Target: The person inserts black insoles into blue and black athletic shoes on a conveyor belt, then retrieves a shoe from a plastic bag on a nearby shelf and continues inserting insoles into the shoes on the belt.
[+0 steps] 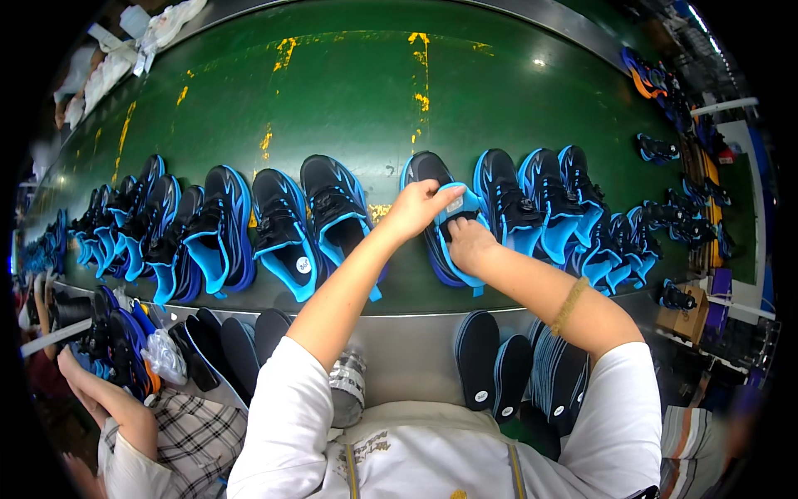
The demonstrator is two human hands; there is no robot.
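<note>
A black sneaker with bright blue lining stands in front of me on the green work surface, toe pointing away. My left hand pinches its blue-edged tongue between thumb and fingers and holds it up. Into the shoe's opening reaches my right hand; its fingertips are hidden inside, so whether they grip anything does not show. Close on the right stands another sneaker of the same kind. Left of my hands is one more, with a gap between.
Matching sneakers line the green belt on both sides. Dark insoles lie on the metal ledge nearest me, with a stack beside them. A silver-wrapped cylinder stands by my left arm. A co-worker's arm is at lower left.
</note>
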